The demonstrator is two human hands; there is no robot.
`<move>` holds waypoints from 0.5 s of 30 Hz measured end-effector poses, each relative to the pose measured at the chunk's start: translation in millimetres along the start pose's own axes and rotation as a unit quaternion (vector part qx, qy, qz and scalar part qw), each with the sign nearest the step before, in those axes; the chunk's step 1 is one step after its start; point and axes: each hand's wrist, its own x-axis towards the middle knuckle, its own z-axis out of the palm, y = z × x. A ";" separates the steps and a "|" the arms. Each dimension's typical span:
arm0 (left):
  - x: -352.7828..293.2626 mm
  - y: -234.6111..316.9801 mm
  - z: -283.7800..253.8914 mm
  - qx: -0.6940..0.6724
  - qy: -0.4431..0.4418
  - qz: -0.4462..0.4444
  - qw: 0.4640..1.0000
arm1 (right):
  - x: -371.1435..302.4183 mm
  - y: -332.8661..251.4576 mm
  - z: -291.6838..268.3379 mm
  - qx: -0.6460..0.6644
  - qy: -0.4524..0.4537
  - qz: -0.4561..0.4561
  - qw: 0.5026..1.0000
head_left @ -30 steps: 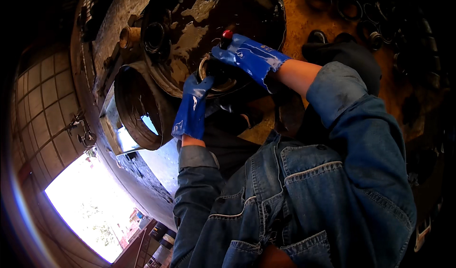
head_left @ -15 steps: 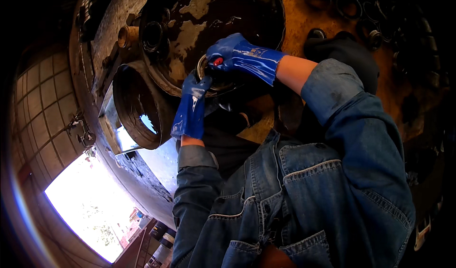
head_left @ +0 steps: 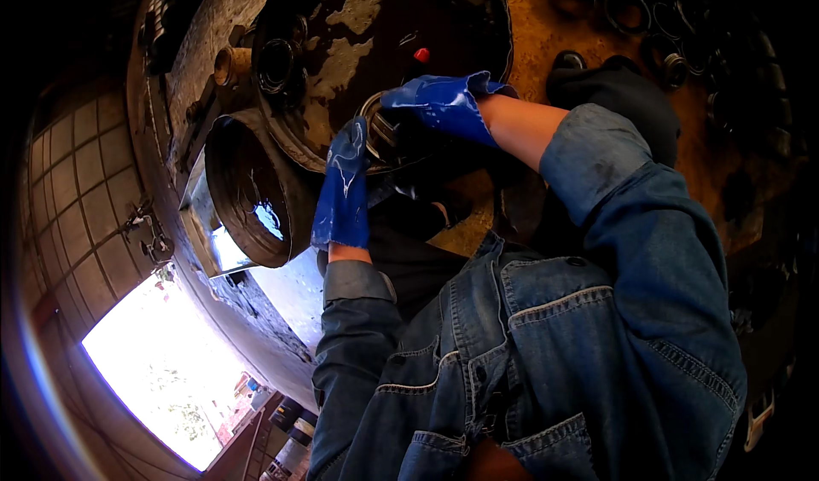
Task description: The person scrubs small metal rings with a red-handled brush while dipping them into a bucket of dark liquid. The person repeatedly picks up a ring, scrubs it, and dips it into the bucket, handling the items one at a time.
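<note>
Well, far left of frame was tiled wall (head_left: 81,199) and a bright opening (head_left: 162,370) at lower left. Next right, left-centre, a dark drum (head_left: 252,191) lay on its side, open mouth showing a wet shine inside. Above it, upper centre, a big round pan (head_left: 384,29) w/ dark oily liquid and pale patches.

Left hand (head_left: 343,187), blue glove, centre frame, fingers pointing up, mostly straight, tips pressed against a metal ring (head_left: 375,131) at the pan's lower rim; can't tell if they curled round it. Right hand (head_left: 444,101), also gloved, just right of that, fingers bent over the ring's top, gripping it from above. A red-tipped bit (head_left: 421,55) stood just above the right hand. Denim sleeves (head_left: 631,251) filled lower right; rings (head_left: 627,8) lay on brown floor at upper right.

Risks, IMO: gloves looked oil-slick, so the ring could slip & drop into the liquid, splashing. Leaning over the pan could also dip a cuff in oil.
</note>
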 end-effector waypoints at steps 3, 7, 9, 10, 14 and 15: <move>6.1 -1.9 -2.5 -0.031 -0.010 -0.019 0.999 | 3.3 -2.2 5.7 0.162 0.023 0.121 0.979; 11.6 -5.6 -3.7 -0.085 -0.034 -0.077 0.993 | 10.9 -6.8 10.8 -0.323 0.011 0.071 0.943; 3.9 3.0 0.5 -0.019 -0.028 0.003 0.999 | 30.9 6.5 13.3 -0.418 0.035 0.056 0.906; -1.8 -0.9 6.6 -0.077 -0.006 0.074 0.994 | 34.9 -0.9 15.7 -0.449 0.038 0.087 0.889; -5.6 8.7 6.6 -0.038 -0.008 0.060 0.997 | 34.3 -11.2 8.0 -0.495 0.131 0.075 0.856; -6.3 7.6 6.7 -0.051 -0.016 0.056 0.997 | 34.1 -10.0 5.9 -0.486 0.157 0.066 0.857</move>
